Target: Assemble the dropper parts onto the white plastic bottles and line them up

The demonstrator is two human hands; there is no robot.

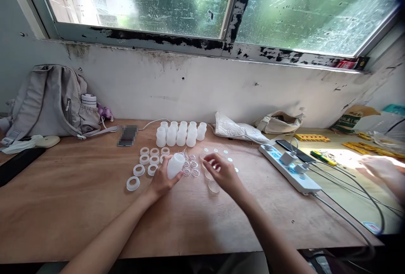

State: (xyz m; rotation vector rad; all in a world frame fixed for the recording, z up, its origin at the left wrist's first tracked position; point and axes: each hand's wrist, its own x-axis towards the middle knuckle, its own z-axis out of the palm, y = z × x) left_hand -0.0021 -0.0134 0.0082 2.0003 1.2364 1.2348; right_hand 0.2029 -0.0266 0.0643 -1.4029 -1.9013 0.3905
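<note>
My left hand is closed around a small white plastic bottle, held tilted just above the wooden table. My right hand hovers palm down over several small clear discs, fingers bent toward them; I cannot make out anything between the fingertips. Several white ring-shaped caps lie to the left of the bottle. Small clear round inserts lie between my two hands. Behind them stand several upright white bottles in two rows.
A grey backpack leans on the wall at the left, a phone beside it. A white power strip with plugged chargers and cables lies at the right. Another person's hand rests at the far right. Cloth bags sit against the wall.
</note>
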